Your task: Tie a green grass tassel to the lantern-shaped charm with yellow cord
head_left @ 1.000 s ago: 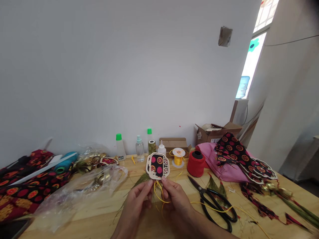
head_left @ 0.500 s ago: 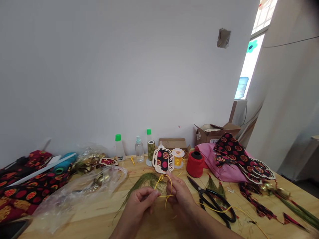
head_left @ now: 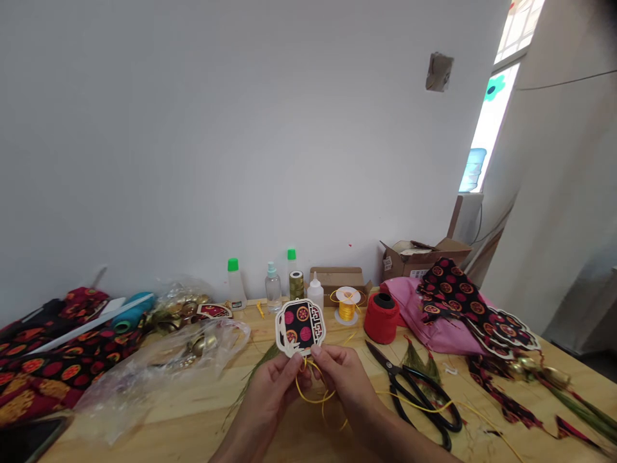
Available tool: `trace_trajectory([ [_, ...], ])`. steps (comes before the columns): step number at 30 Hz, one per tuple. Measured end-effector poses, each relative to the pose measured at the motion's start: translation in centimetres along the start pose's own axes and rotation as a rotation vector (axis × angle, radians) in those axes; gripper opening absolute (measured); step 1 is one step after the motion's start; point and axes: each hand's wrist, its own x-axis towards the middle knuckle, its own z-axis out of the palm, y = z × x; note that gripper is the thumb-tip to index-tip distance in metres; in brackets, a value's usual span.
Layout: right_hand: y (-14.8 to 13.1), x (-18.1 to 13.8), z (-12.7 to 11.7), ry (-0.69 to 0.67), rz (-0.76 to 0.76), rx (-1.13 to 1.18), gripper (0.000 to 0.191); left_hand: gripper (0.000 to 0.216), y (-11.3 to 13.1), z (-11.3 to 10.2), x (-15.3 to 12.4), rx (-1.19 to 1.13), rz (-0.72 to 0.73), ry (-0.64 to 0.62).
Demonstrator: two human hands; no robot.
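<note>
Both hands meet at the lower edge of a flat ornament (head_left: pixel 299 326), a pale scalloped frame with black-and-red patterned cloth and a lattice strip. My left hand (head_left: pixel 270 386) pinches at the ornament's bottom, close to where a yellow cord (head_left: pixel 313 400) loops through. My right hand (head_left: pixel 344 379) has thumb and fingers closed at the bottom right corner, by the same cord. The cord hangs in a loose loop below the fingers, and a length runs right across the table. Fingertips partly hide the cord's attachment. Behind the left hand lies a green tassel (head_left: pixel 255 376).
Black-handled scissors (head_left: pixel 393 370) lie right of my hands, beside a red thread cone (head_left: pixel 380 321). A yellow cord spool (head_left: pixel 346 310), glue bottle (head_left: pixel 315 292) and cardboard box (head_left: pixel 419 260) stand behind. Left are a plastic bag (head_left: pixel 159 360) and patterned cloth (head_left: pixel 53 376).
The ornament has moved slightly left and lower, tilting the other way. My left hand has come up to its bottom edge, and the cord loop now hangs below the fingers.
</note>
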Motion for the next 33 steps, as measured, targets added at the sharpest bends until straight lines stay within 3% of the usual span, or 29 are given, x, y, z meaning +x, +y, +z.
trace_trajectory([
  [3,-0.6,-0.1,0.3,-0.050,-0.027,-0.082,0.037,0.029,-0.4,-0.4,0.2,0.030,0.026,0.026],
  [12,-1.4,-0.1,0.2,-0.175,0.021,-0.112,0.033,0.023,-0.5,-0.6,0.1,-0.112,-0.027,0.090],
  [16,-1.5,-0.1,-0.3,0.021,-0.012,-0.186,0.041,0.022,0.1,-0.7,0.1,-0.164,-0.026,0.157],
  [21,-2.1,-0.3,-0.6,0.228,-0.093,-0.167,0.044,0.038,0.8,-0.9,0.2,-0.139,-0.099,0.107],
  [26,-2.3,-0.4,-0.5,0.258,-0.116,-0.137,0.041,0.039,0.7,-1.0,0.3,-0.148,-0.097,0.159],
  [33,-2.4,0.3,-1.2,0.173,0.019,-0.191,0.037,0.022,1.4,-1.8,0.4,-0.225,0.015,0.134],
])
